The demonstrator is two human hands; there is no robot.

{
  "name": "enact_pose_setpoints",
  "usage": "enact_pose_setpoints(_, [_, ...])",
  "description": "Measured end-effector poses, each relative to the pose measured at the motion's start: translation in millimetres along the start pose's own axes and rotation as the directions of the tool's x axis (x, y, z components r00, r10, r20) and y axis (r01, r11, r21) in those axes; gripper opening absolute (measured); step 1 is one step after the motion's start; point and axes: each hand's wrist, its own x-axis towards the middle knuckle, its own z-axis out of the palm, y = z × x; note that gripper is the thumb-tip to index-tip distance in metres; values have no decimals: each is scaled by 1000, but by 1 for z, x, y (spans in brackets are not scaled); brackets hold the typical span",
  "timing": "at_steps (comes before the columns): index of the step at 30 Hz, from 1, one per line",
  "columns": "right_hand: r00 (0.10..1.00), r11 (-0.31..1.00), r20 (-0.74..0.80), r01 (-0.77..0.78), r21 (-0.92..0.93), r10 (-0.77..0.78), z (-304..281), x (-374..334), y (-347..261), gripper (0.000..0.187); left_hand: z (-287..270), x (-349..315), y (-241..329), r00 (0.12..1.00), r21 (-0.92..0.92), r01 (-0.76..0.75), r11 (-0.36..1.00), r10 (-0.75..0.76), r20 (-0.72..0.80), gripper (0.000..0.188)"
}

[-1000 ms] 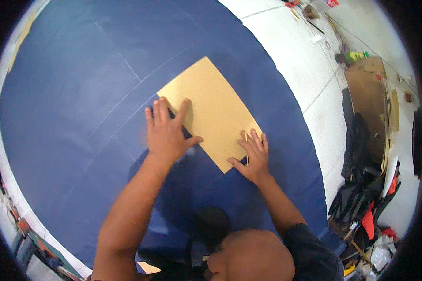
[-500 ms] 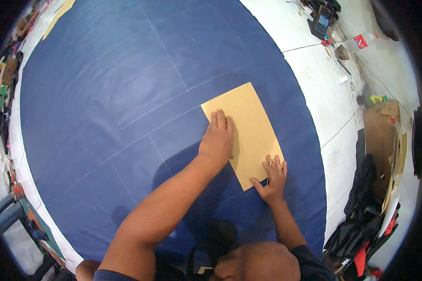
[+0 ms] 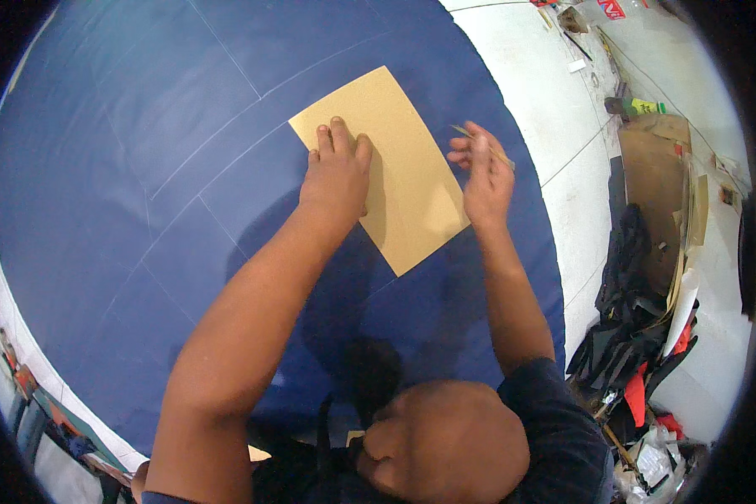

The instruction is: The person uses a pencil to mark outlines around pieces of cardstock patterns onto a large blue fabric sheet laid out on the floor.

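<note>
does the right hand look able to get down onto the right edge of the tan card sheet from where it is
Probably yes. The right hand, holding a thin stick, is raised just beside the tan card sheet, and nothing lies between them. The left hand presses the sheet's other side.

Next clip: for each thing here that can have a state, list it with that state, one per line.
Tan cardboard sheet: lying flat on the blue fabric, pressed down by the left hand.
Blue fabric: spread flat over the floor, faint straight lines marked on it.
Left hand: palm down, fingers spread on the sheet.
Right hand: raised beside the sheet's right edge, gripping a thin stick.
Thin stick: held, tilted, off the fabric.
</note>
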Motion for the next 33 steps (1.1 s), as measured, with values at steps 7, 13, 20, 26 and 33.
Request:
enact_pose_setpoints(7, [919, 985, 362, 172, -13, -155, 97, 49, 4, 32, 0, -2, 10, 997, 23, 49, 999, -51, 58, 74])
enact_pose_setpoints(13, [809, 989, 585, 127, -72, -61, 142, 59, -27, 26, 6, -3, 3, 999, 81, 11, 997, -15, 46, 100])
enact_pose_setpoints(20, [775, 961, 622, 245, -127, -116, 153, 67, -27, 26, 4, -3, 4, 1000, 20, 22, 1000, -22, 17, 88])
enact_pose_setpoints(26, [756, 954, 646, 261, -148, -107, 151, 68, -28, 25, 4, 0, 5, 998, 5, 17, 1000, -18, 55, 88])
enact_pose_setpoints(33, [856, 857, 490, 372, -356, -168, 122, 94, -23, 24, 19, 1, 4, 997, 20, 65, 998, -64, -53, 106])
